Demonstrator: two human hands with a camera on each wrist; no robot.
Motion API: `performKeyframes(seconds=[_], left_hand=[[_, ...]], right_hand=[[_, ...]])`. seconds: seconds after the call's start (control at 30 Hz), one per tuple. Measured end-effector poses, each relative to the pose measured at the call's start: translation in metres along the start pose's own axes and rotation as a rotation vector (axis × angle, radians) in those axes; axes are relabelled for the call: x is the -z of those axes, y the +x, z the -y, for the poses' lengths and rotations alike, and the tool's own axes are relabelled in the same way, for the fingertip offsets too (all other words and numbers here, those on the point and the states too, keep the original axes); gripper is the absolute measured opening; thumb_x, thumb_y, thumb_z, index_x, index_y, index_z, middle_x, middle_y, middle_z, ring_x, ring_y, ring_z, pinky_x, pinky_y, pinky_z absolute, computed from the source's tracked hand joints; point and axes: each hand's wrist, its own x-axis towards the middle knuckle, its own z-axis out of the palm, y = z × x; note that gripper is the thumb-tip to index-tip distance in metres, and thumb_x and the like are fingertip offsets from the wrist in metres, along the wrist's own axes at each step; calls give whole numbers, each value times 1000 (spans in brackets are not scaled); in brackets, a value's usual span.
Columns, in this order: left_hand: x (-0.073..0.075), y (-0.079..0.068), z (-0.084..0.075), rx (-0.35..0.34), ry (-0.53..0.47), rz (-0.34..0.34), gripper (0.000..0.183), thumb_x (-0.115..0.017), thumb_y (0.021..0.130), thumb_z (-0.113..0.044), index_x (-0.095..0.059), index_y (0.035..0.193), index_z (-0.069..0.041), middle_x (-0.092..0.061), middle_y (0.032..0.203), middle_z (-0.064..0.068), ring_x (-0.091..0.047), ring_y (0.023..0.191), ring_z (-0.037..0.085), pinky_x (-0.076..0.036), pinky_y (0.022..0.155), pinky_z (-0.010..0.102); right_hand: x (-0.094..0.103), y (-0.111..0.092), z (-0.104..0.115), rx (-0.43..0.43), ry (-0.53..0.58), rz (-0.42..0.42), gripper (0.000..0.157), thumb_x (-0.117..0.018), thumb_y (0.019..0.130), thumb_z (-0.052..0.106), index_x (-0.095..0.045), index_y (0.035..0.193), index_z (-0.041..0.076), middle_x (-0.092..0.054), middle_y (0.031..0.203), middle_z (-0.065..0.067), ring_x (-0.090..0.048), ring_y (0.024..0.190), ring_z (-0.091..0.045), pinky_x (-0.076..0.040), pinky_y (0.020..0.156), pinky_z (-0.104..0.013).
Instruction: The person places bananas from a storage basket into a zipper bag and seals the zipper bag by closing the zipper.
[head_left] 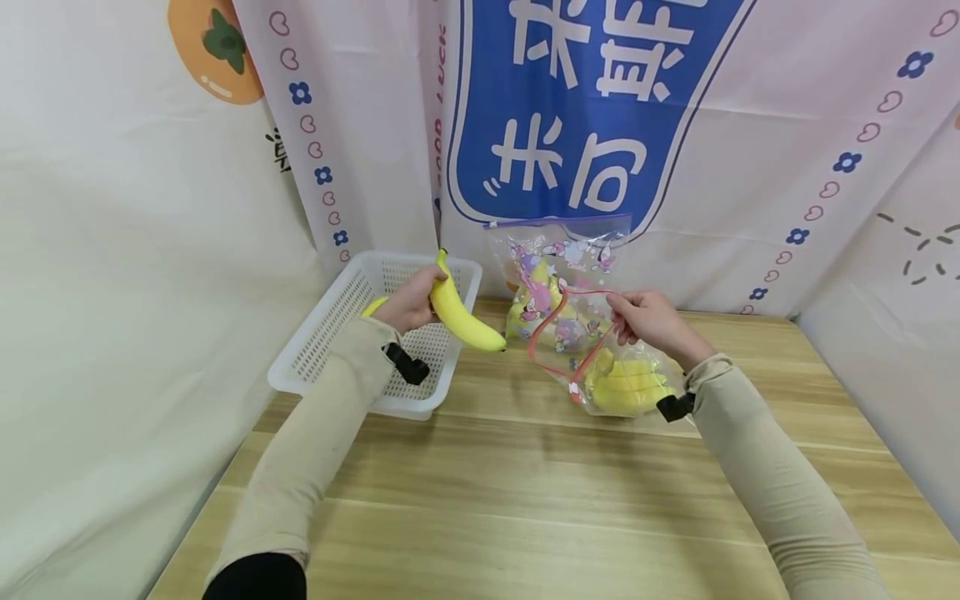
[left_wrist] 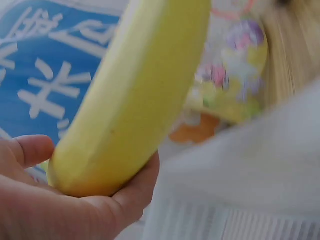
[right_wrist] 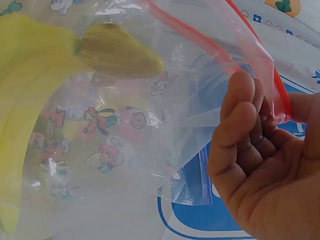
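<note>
My left hand (head_left: 411,302) grips a yellow banana (head_left: 467,315) near its stem end, over the right side of a white basket (head_left: 352,279). In the left wrist view the fingers and thumb wrap the banana's end. My right hand (head_left: 652,323) pinches the red zip edge of a clear plastic bag (head_left: 551,327), whose mouth gapes toward the left. Inside this bag lies a bunch of bananas (head_left: 628,385); the right wrist view shows its brown stem end (right_wrist: 120,50) through the printed film.
Behind the red-edged bag stands another clear bag with a purple zip (head_left: 558,222), holding yellow-green fruit. Another yellow piece (head_left: 373,306) shows in the basket, partly hidden by my left hand. The wooden table (head_left: 480,500) meets printed cloth (head_left: 390,125) at the back.
</note>
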Motion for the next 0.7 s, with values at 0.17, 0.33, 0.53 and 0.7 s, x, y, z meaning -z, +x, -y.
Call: performKeyframes(seconds=[0.17, 0.33, 0.53, 0.7], left_hand=[[-21, -7, 10, -10, 30, 18, 44, -40, 100, -17, -29, 139, 0, -39, 122, 13, -42, 111, 26, -37, 101, 46], [-38, -13, 21, -22, 51, 23, 43, -44, 100, -17, -30, 137, 0, -40, 129, 17, -45, 119, 30, -42, 99, 46], [-49, -15, 32, -35, 2, 40, 46, -48, 99, -17, -28, 138, -2, -40, 133, 19, -45, 123, 34, -42, 98, 48], [-59, -15, 38, -25, -28, 63, 46, -42, 101, -16, -26, 141, -1, -37, 138, 21, -41, 127, 36, -37, 100, 53]], right_hand=[[-2, 0, 0, -3, -3, 2, 49, -44, 99, 42, -56, 81, -2, -58, 66, -8, -60, 57, -18, -52, 56, -31], [-4, 0, 1, -3, -5, 0, 49, -44, 100, 41, -56, 80, -2, -59, 65, -8, -61, 58, -22, -53, 56, -31], [-5, 0, 3, 2, -5, -7, 49, -44, 99, 41, -55, 79, -3, -59, 65, -8, -61, 57, -21, -53, 56, -33], [-5, 0, 2, 3, 0, -6, 49, -44, 100, 40, -55, 79, -3, -58, 64, -8, -62, 59, -24, -53, 55, -31]])
